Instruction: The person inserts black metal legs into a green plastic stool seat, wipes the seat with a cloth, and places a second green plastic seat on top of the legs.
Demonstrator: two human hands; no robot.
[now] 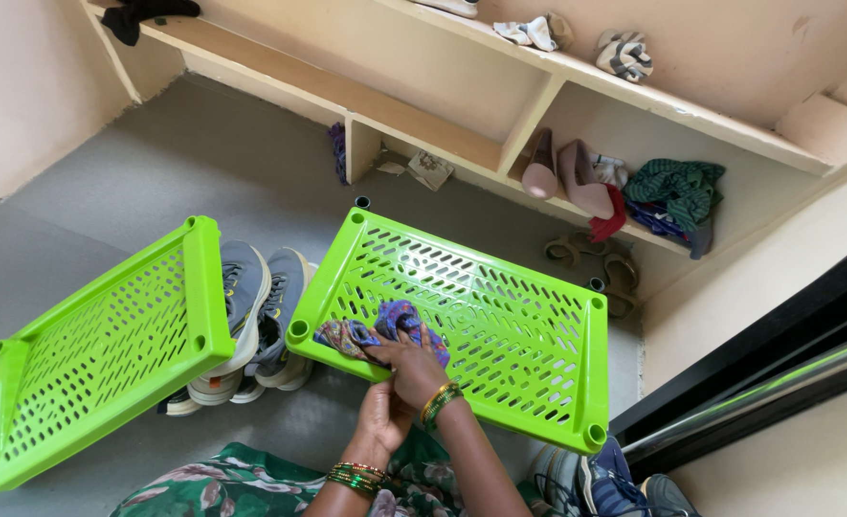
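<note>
Bright green perforated plastic shelf panel (500, 316) with round corner sockets lies tilted on the grey floor (156, 182) in front of you, its near long edge against your hands. From the head camera, your right hand (412, 369) presses a crumpled blue, purple and orange patterned cloth (376, 330) down onto the panel's near left part; your fingers are curled over the cloth and have hold of it, so that grip is closed around the fabric. Your left hand (378, 431) sits just under the panel's near edge, below the right hand; its palm is turned away and you cannot tell whether its grip is closed on the edge or only resting there. Both wrists carry bangles, green and gold.

A second green perforated plastic panel (98, 354) of the same kind lies to your left, well apart from your hands, leaning over a pair of grey and white sports shoes (256, 316) that sit between the two panels. Behind the panels runs a cream-painted wall shelf unit (395, 115). In its lower right compartment stand pink heeled shoes (562, 172) beside a heap of green patterned clothing (677, 191). Tan sandals (596, 258) lie on the floor below that compartment, just beyond the panel's far right corner. Your floral green garment (222, 483) fills the bottom edge of the view.
</note>
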